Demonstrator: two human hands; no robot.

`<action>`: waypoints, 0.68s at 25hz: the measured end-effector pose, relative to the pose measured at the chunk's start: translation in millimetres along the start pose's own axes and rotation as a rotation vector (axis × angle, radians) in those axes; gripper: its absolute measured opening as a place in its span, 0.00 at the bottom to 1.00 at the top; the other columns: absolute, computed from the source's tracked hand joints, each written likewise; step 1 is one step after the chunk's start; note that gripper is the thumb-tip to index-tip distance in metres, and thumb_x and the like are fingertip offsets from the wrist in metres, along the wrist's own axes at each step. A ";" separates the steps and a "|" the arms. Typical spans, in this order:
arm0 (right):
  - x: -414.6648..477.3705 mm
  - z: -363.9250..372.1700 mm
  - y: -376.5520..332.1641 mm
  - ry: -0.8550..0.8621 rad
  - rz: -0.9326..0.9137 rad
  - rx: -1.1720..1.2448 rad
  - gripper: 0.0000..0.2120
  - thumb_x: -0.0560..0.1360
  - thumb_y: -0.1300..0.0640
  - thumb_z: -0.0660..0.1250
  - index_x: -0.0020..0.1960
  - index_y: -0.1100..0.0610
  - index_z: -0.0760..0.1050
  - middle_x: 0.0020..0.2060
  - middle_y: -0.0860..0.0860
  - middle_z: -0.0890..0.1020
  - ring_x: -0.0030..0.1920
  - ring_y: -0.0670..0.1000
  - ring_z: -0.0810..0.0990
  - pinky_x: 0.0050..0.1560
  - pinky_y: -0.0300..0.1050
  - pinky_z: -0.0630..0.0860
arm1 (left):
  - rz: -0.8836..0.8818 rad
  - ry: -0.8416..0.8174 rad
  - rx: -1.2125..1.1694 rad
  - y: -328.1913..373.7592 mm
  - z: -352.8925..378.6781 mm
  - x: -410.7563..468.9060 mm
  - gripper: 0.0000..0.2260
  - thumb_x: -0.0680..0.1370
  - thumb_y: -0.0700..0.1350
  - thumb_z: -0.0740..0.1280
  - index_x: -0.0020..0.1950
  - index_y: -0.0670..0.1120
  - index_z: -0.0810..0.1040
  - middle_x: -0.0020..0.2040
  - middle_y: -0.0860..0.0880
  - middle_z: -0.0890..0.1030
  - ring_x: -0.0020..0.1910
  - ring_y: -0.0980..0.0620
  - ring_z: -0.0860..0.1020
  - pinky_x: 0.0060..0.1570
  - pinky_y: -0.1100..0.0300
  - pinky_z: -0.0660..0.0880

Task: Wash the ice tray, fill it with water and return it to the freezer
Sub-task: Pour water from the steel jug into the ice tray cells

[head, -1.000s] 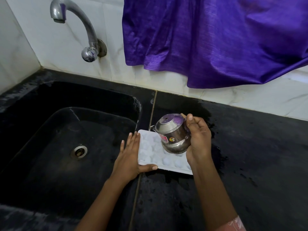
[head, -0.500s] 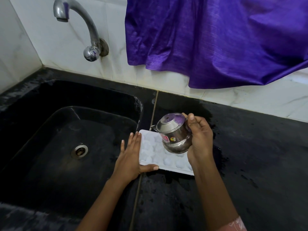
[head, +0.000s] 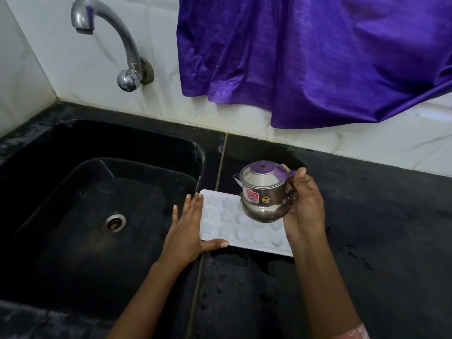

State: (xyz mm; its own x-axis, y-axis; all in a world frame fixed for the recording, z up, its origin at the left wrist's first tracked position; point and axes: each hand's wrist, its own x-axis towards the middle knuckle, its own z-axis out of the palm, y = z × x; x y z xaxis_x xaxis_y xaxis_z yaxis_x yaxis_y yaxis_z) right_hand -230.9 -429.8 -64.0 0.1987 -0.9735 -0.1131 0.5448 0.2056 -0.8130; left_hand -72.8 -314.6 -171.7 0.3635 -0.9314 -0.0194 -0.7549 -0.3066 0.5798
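Note:
A white ice tray lies flat on the wet black counter, just right of the sink. My left hand rests against the tray's left edge with straight fingers, thumb along its near edge. My right hand grips the handle of a small steel pot with a lid and a red sticker. The pot hangs over the tray's right half, spout pointing left, roughly upright. The tray's right end is hidden behind the pot and my right hand.
The black sink with its drain fills the left. A steel tap sticks out of the white tiled wall above it. A purple cloth hangs over the wall at the back right.
The steel pot has swung back from tilted towards upright over the tray. My left hand stays at the tray's left edge.

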 end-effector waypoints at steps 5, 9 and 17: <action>-3.9 -21.3 -30.4 0.027 -0.072 -0.097 0.09 0.66 0.51 0.66 0.39 0.57 0.74 0.44 0.53 0.84 0.45 0.47 0.83 0.45 0.42 0.81 | 0.003 0.005 0.012 0.3 -0.3 0.7 0.66 0.49 0.84 0.45 0.76 0.45 0.41 0.78 0.51 0.44 0.71 0.60 0.34 0.67 0.57 0.29; -7.8 -43.7 -51.5 0.059 -0.117 -0.113 0.07 0.69 0.53 0.65 0.39 0.58 0.73 0.39 0.50 0.85 0.44 0.46 0.84 0.43 0.40 0.80 | -0.004 0.006 0.040 2.3 -0.2 -0.1 0.66 0.48 0.84 0.44 0.76 0.45 0.41 0.78 0.51 0.44 0.70 0.61 0.34 0.67 0.56 0.29; -10.3 -88.2 -67.8 0.161 -0.133 -0.138 0.10 0.64 0.50 0.68 0.38 0.57 0.74 0.39 0.50 0.85 0.45 0.48 0.83 0.55 0.50 0.78 | -0.040 0.018 0.002 7.6 3.8 -4.9 0.50 0.67 0.62 0.70 0.77 0.44 0.43 0.78 0.49 0.46 0.73 0.58 0.38 0.72 0.52 0.34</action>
State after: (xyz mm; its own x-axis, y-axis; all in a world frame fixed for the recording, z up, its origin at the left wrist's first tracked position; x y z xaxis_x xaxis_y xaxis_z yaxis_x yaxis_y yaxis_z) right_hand -341.8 -442.5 -58.1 -0.0061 -0.9968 -0.0802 0.4391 0.0694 -0.8958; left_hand -82.4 -313.1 -170.3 0.4032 -0.9147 -0.0281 -0.7406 -0.3442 0.5772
